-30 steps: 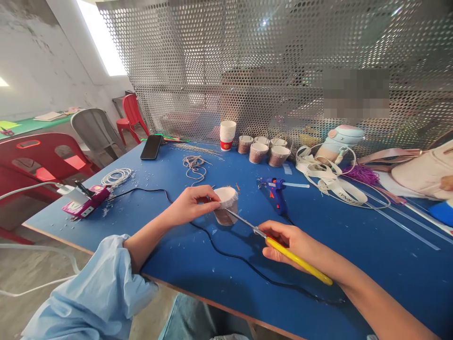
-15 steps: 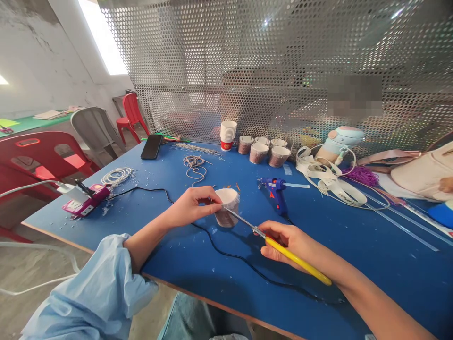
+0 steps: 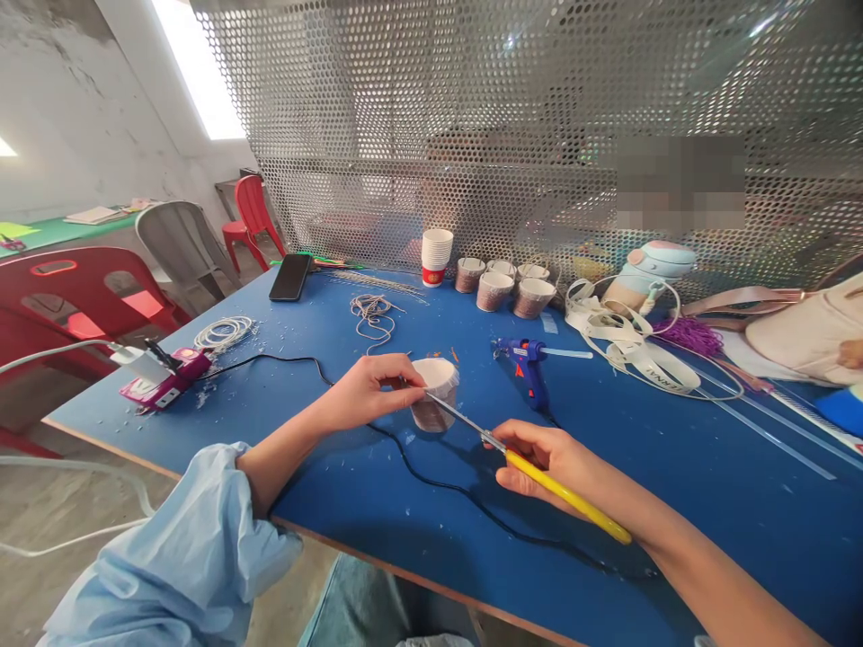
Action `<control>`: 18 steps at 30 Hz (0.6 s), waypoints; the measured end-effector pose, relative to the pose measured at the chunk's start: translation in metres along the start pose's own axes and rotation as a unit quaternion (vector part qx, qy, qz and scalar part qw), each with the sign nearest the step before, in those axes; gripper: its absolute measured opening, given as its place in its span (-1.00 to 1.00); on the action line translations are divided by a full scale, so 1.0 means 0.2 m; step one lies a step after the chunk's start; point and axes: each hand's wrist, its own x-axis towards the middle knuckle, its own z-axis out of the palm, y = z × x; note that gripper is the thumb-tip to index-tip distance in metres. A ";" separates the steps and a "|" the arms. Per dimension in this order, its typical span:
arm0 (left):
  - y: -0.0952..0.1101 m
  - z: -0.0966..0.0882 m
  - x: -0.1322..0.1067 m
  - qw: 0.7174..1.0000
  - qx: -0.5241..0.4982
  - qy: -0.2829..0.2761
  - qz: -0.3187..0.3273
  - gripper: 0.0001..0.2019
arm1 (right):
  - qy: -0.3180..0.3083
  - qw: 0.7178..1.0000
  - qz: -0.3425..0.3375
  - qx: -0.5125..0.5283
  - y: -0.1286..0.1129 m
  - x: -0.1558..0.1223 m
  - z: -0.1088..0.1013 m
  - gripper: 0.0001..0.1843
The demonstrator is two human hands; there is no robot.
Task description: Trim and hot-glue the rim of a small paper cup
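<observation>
A small paper cup (image 3: pixel 440 370), white inside with a brown-grey textured wrap, stands on the blue table (image 3: pixel 351 557). My left hand (image 3: pixel 378 385) is closed at its left side, thumb across the front and the other fingers partly hidden. In my right hand (image 3: pixel 543 454) is a yellow-handled metal tool (image 3: pixel 573 497) with a long, narrow silver end. The silver end points up and left, its tip at my left thumb in front of the cup. Whether the tip grips anything is too small to tell. A blue glue gun (image 3: pixel 527 364) with a clear glue stick lies to the right of the cup.
Wrapped cups (image 3: pixel 494 292) and a white cup stack (image 3: pixel 437 258) stand at the back by the perforated metal screen (image 3: pixel 337 108). A black cable (image 3: pixel 465 492) crosses in front. Tangled cord (image 3: pixel 372 316), a phone (image 3: pixel 290 277) and a purple power strip (image 3: pixel 167 382) lie leftward; ribbon (image 3: pixel 647 364) lies rightward.
The view has shifted very slightly. Both hands, the cup and the yellow-handled tool keep nearly the same pose.
</observation>
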 end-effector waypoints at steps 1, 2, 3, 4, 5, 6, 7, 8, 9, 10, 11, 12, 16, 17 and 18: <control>0.00 0.00 0.00 1.000 0.001 0.001 0.000 -0.86 | 0.001 1.000 0.000 -0.002 0.00 0.00 0.00 -0.49; 0.00 0.00 0.00 1.000 0.003 0.003 0.001 -0.87 | 0.003 1.000 -0.001 -0.005 0.01 0.00 0.00 -0.50; 0.00 0.00 0.00 1.000 0.005 0.004 0.001 -0.87 | 0.005 1.000 -0.003 -0.007 0.01 0.00 0.00 -0.50; 0.00 0.00 0.00 1.000 0.006 0.005 0.001 -0.87 | 0.008 1.000 -0.007 -0.008 0.02 0.00 0.00 -0.50; -0.01 0.00 -0.01 1.000 0.007 0.007 0.002 -0.88 | 0.010 1.000 -0.010 -0.009 0.02 0.00 0.00 -0.50; -0.01 0.00 -0.01 1.000 0.007 0.009 0.002 -0.88 | 0.014 1.000 -0.013 -0.011 0.03 0.01 0.00 -0.50; -0.01 0.00 -0.01 1.000 0.007 0.010 0.001 -0.88 | 0.017 1.000 -0.015 -0.013 0.03 0.01 0.00 -0.50; -0.01 0.01 -0.01 1.000 0.007 0.011 0.000 -0.88 | 0.021 1.000 -0.015 -0.014 0.03 0.01 0.00 -0.50; -0.01 0.01 -0.01 1.000 0.007 0.012 -0.001 -0.88 | 0.024 0.999 -0.015 -0.015 0.03 0.01 0.01 -0.50; -0.01 0.01 -0.01 1.000 0.007 0.013 -0.001 -0.88 | 0.026 0.999 -0.015 -0.017 0.04 0.01 0.01 -0.50; -0.01 0.01 -0.01 1.000 0.007 0.013 -0.001 -0.88 | 0.029 0.999 -0.014 -0.017 0.04 0.01 0.01 -0.49; -0.01 0.01 0.00 1.000 0.006 0.013 -0.001 -0.88 | 0.031 0.999 -0.014 -0.017 0.04 0.01 0.01 -0.49; -0.01 0.00 0.00 1.000 -0.001 0.003 0.000 -0.88 | 0.030 0.999 -0.020 -0.013 0.02 0.01 0.01 -0.48; -0.01 -0.01 0.00 1.000 -0.004 -0.004 0.001 -0.88 | 0.028 0.999 -0.020 -0.010 0.02 0.01 0.01 -0.48; -0.01 -0.01 0.00 1.000 -0.005 -0.011 0.002 -0.88 | 0.025 0.999 -0.018 -0.007 0.01 0.01 0.01 -0.48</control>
